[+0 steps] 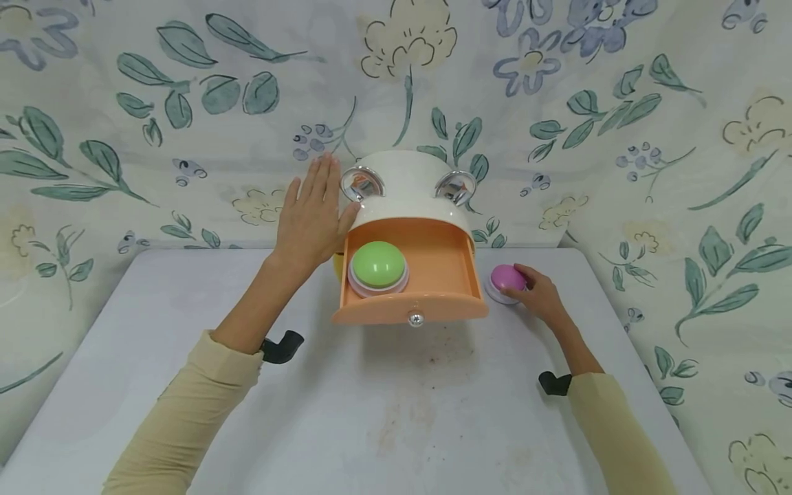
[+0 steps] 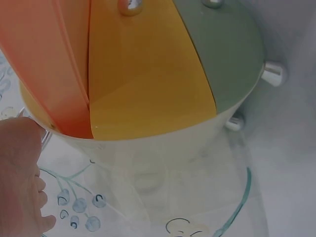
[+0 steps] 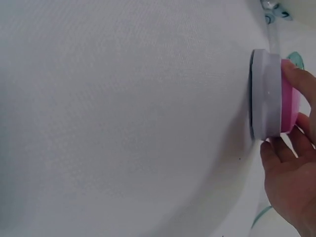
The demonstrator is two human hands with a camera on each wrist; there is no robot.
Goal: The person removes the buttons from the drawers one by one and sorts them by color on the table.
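My left hand (image 1: pixel 311 218) lies against the left side of a small white cabinet (image 1: pixel 405 180), its fingers straight and pointing up. The cabinet's top orange drawer (image 1: pixel 442 265) stands pulled out, with a round knob at its front. Inside the drawer, at the left, sits a green push button (image 1: pixel 377 264) on a white base. To the right of the cabinet, my right hand (image 1: pixel 544 297) grips a pink push button (image 1: pixel 507 276) with a white base (image 3: pixel 266 98). Thumb and fingers are on opposite sides of it, close over the table.
Below the orange drawer, the left wrist view shows a yellow drawer (image 2: pixel 148 74) and a green drawer (image 2: pixel 229 59), both pushed in. Two shiny side handles (image 1: pixel 456 187) stick out from the cabinet. A white table (image 1: pixel 297 426) bears it, before a flowered cloth backdrop (image 1: pixel 247 137).
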